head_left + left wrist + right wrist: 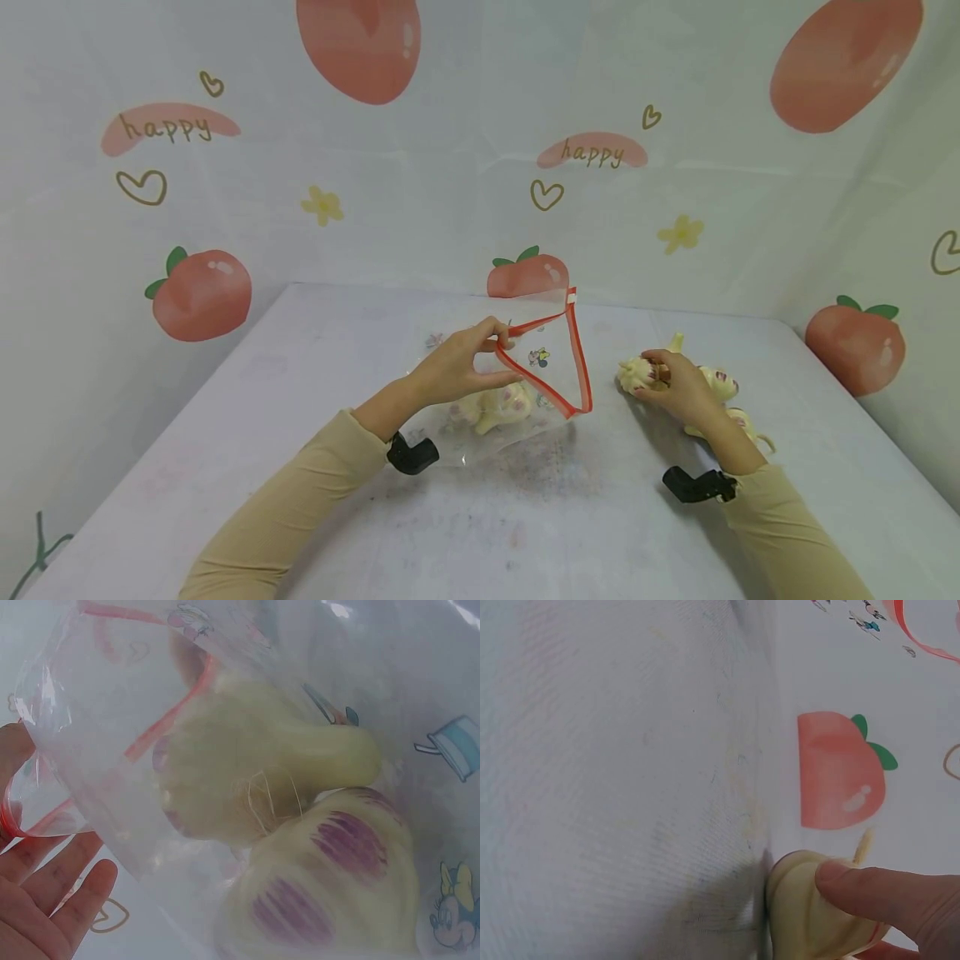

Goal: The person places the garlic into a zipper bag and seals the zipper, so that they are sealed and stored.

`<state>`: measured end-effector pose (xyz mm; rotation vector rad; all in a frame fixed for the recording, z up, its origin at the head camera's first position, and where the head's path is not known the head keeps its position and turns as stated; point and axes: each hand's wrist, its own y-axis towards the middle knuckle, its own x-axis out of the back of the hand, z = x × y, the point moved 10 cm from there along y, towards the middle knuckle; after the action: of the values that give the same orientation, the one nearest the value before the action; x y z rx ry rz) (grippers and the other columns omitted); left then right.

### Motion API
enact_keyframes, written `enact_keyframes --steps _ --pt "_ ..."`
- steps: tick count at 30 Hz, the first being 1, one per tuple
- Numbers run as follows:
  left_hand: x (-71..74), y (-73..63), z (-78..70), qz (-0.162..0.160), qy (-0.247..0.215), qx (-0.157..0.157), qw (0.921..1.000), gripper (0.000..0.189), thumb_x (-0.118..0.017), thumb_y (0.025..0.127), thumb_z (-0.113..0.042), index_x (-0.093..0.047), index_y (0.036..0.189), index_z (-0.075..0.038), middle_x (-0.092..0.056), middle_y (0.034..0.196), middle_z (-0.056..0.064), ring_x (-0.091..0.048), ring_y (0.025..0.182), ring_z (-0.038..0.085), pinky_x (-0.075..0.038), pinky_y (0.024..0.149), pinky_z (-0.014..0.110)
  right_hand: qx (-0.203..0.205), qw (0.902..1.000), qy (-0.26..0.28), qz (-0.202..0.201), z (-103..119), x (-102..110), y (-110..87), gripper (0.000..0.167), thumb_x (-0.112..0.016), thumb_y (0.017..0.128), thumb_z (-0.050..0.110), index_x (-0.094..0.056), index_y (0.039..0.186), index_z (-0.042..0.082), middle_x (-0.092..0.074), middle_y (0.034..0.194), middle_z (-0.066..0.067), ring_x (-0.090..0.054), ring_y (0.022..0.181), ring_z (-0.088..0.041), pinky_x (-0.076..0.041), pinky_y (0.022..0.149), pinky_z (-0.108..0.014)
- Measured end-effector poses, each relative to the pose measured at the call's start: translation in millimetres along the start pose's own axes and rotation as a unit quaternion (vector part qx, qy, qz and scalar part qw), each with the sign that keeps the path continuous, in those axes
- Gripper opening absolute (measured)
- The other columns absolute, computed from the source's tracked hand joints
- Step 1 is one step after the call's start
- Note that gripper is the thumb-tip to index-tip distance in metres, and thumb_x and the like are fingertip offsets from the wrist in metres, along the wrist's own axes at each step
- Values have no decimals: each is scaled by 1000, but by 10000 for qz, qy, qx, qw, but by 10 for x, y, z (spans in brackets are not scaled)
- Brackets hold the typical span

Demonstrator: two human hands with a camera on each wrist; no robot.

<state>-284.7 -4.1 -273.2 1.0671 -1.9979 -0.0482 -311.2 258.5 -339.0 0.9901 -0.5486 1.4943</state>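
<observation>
White table [510,533]: one bag [538,358], two garlic bulbs [322,889] inside, three outside.

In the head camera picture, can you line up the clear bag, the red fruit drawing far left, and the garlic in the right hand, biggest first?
1. Clear bag
2. Red fruit drawing
3. Held garlic, partly covered

Fruit-print backdrop [450,183] (yellow flowers [322,205]), pale table [480,525]
</observation>
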Motion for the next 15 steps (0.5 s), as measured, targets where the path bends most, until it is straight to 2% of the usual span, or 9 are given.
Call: enact_keyframes --steps 8,15 --pt "-4 2 -8 6 -79 -63 9999 38 -71 82 -16 -39 100 -6 -57 105 19 -62 110 34 -49 94 50 8 10000 -58 -59 9 24 -6 53 -72 79 8 -47 122 -10 -52 118 -34 -59 100 -48 -51 83 -53" --pt "-8 1 15 12 -55 19 10000 39 -72 81 -17 -40 101 -7 -57 103 13 -62 111 33 -49 95 47 44 9999 32 -116 10 57 -5 53 -71 80 8 -47 123 -9 -52 119 -34 -60 98 -47 -53 81 -52"
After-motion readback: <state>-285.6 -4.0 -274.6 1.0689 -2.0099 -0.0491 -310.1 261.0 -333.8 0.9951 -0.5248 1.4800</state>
